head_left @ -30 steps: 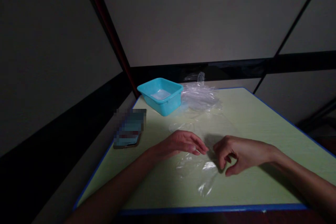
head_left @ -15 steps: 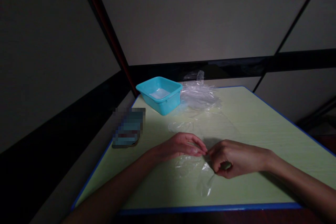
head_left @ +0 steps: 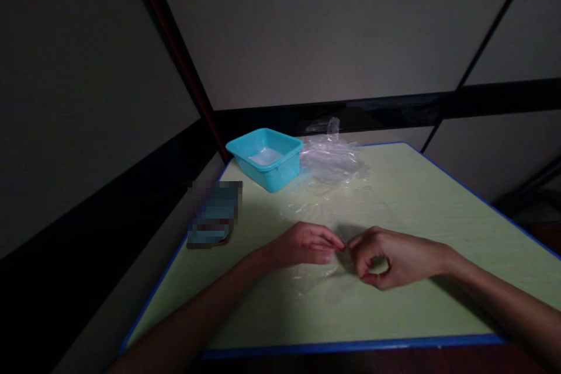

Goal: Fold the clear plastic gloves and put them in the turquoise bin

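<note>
Grey panels (head_left: 307, 29) backed a pale green table (head_left: 438, 204), where a turquoise tub (head_left: 280, 174) stood beside heaped clear plastic (head_left: 335, 160). Nearer, thin film (head_left: 307, 210) lay under the right hand (head_left: 403, 254), which pinched it, and the left hand (head_left: 302, 245), its fingers together, grip unclear.

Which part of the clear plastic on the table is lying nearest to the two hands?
The thin, flat-spread plastic beneath the left hand and right hand; the other plastic is a crumpled heap farther back, beside the turquoise basin.

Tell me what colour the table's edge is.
Blue; the edge shows best in the head view, along the near side.
</note>
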Tool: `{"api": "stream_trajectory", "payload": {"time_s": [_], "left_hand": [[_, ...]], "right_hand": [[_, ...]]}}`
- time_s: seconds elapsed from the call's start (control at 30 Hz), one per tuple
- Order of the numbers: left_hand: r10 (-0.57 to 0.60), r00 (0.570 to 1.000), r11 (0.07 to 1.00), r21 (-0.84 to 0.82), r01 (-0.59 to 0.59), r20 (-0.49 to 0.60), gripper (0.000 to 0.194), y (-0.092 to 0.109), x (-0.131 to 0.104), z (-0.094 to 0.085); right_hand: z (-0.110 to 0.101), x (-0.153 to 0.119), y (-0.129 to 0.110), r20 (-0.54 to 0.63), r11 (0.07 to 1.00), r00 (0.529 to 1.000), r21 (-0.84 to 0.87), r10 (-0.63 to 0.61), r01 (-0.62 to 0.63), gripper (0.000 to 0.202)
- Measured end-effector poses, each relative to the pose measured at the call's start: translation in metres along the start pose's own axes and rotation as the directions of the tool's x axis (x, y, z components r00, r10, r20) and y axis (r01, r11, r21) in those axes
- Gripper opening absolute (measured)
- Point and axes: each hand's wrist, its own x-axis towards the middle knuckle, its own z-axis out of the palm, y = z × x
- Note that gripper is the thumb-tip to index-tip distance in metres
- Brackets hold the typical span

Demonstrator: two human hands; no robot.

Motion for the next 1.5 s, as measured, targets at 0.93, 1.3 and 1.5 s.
{"api": "stream_trajectory", "payload": {"time_s": [0.93, 1.3, 1.5], "left_hand": [[0.067, 0.994, 0.91, 0.415, -0.024, -0.089, 0.037, 0.012, -0.008, -0.001], [-0.059, 0.969, 0.833, -0.522, 0.181, 0.241, 0.044, 0.019, -0.017, -0.001], [-0.022, 0.992, 0.704, -0.703, 0.102, 0.122, 0.043, 0.021, -0.013, 0.001]], "right_hand": [[-0.03, -0.015, -0.009, -0.217, 0.833, 0.969, -0.51, 0.115, -0.213, 0.015], [-0.036, -0.023, 0.0, -0.313, 0.912, 0.916, 0.394, 0.249, -0.113, 0.02], [-0.027, -0.006, 0.014, -0.315, 0.633, 0.884, 0.774, 0.346, 0.029, 0.037]]}}
